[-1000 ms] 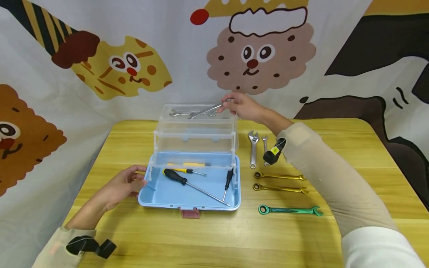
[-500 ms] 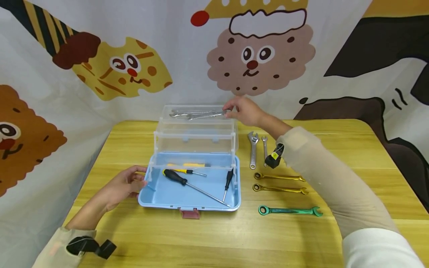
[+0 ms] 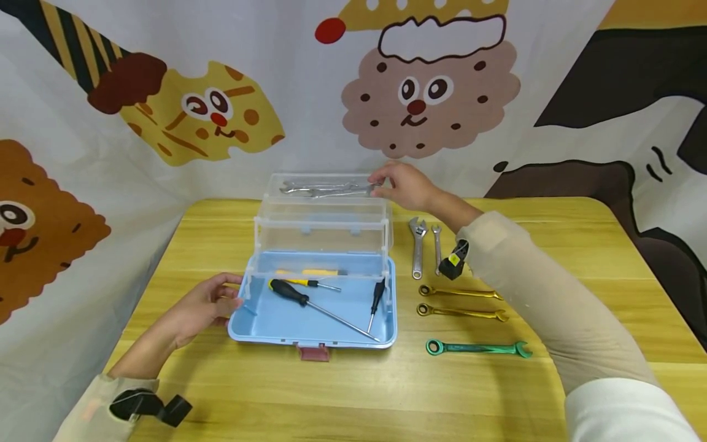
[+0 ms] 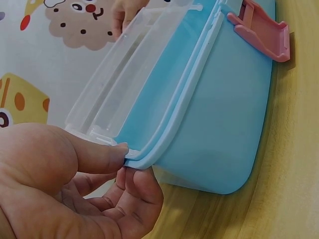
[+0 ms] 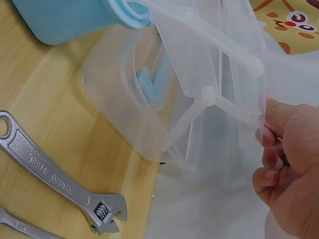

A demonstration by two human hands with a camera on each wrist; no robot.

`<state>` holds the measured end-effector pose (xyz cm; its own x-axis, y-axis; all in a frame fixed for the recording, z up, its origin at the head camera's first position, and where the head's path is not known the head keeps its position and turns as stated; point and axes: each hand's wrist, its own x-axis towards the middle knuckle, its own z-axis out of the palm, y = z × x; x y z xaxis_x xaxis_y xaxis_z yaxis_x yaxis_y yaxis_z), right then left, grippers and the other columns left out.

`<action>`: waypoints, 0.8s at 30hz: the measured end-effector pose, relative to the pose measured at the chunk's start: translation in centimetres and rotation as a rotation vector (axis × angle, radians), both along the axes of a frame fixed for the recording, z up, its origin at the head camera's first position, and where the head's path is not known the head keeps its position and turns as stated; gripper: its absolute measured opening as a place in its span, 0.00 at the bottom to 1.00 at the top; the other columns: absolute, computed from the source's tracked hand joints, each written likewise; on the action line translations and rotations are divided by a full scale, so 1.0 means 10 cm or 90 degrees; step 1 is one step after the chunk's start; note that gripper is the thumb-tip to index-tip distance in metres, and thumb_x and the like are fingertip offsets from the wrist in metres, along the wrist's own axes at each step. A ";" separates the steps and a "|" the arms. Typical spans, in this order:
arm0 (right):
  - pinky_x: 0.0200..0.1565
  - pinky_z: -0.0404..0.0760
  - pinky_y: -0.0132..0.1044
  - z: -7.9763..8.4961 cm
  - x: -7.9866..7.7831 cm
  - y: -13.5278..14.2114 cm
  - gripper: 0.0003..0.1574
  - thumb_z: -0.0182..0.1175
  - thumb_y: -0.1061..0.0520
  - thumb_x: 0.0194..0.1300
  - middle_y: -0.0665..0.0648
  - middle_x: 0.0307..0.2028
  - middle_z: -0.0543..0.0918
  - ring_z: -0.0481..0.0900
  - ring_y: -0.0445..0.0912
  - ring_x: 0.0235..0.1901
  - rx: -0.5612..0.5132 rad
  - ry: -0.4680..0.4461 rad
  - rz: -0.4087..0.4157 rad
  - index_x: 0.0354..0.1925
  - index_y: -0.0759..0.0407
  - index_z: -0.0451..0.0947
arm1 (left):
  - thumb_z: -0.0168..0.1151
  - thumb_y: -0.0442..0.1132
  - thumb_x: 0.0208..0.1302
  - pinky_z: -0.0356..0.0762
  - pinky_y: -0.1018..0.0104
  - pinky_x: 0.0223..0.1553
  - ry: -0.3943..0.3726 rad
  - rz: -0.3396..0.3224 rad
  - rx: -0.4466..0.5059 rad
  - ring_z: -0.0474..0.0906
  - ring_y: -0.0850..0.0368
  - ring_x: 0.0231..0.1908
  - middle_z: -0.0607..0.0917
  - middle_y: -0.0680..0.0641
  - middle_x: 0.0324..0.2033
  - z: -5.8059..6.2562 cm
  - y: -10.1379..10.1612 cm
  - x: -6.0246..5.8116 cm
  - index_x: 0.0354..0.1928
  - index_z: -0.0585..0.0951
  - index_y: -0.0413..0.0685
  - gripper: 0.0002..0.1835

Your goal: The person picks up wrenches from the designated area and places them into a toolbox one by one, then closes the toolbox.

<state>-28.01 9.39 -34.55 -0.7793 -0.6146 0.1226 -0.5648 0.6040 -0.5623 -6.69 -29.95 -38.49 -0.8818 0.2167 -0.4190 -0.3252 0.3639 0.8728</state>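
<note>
My left hand (image 3: 207,301) pinches the left rim of a light blue toolbox (image 4: 214,109), thumb above and fingers curled beneath. The toolbox stands unlatched, its clear stepped trays (image 3: 320,212) raised toward the back. At the right end of the top tray, my right hand (image 3: 405,184) holds the end of a silver wrench (image 3: 342,193) between thumb and fingers. That wrench lies low in the tray beside another silver wrench (image 3: 295,188). In the right wrist view the fingers sit right at the tray's end, and the wrench is hidden. A black-handled screwdriver (image 3: 289,291) lies in the toolbox.
Right of the toolbox lie an adjustable wrench (image 3: 417,248), a small silver wrench (image 3: 437,245), two gold wrenches (image 3: 461,312) and a green wrench (image 3: 477,347). Yellow screwdrivers (image 3: 298,282) and a small black one (image 3: 378,296) share the toolbox. A pink latch (image 3: 313,353) hangs in front.
My right hand has lowered slightly, and the silver wrench has gone from slanting above the top tray to lying low in it. The left hand has stayed at the rim.
</note>
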 end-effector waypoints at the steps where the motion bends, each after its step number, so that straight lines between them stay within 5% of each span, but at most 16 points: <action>1: 0.43 0.71 0.43 0.00 0.00 0.00 0.22 0.65 0.57 0.72 0.61 0.48 0.80 0.71 0.52 0.36 0.001 0.003 -0.001 0.60 0.66 0.80 | 0.55 0.29 0.74 0.83 0.60 0.35 0.000 0.000 -0.001 0.78 0.52 0.38 0.76 0.37 0.46 0.00 0.00 0.00 0.69 0.60 0.26 0.27; 12: 0.40 0.70 0.42 -0.01 0.02 -0.01 0.23 0.64 0.56 0.72 0.62 0.49 0.80 0.70 0.51 0.34 0.010 0.002 -0.008 0.61 0.66 0.79 | 0.55 0.29 0.75 0.83 0.60 0.35 0.004 -0.002 -0.004 0.78 0.52 0.38 0.76 0.35 0.47 -0.02 -0.01 0.01 0.70 0.59 0.26 0.27; 24: 0.61 0.73 0.51 0.05 0.17 0.05 0.32 0.60 0.51 0.76 0.64 0.65 0.72 0.73 0.58 0.59 0.031 0.006 0.019 0.69 0.66 0.69 | 0.54 0.29 0.75 0.83 0.60 0.35 0.002 -0.005 0.005 0.78 0.51 0.38 0.76 0.36 0.46 -0.01 0.00 0.00 0.70 0.59 0.26 0.27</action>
<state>-26.30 9.88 -34.04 -0.7594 -0.6430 0.0992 -0.5883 0.6135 -0.5268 -6.65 -29.98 -38.60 -0.8815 0.2267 -0.4143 -0.3194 0.3599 0.8766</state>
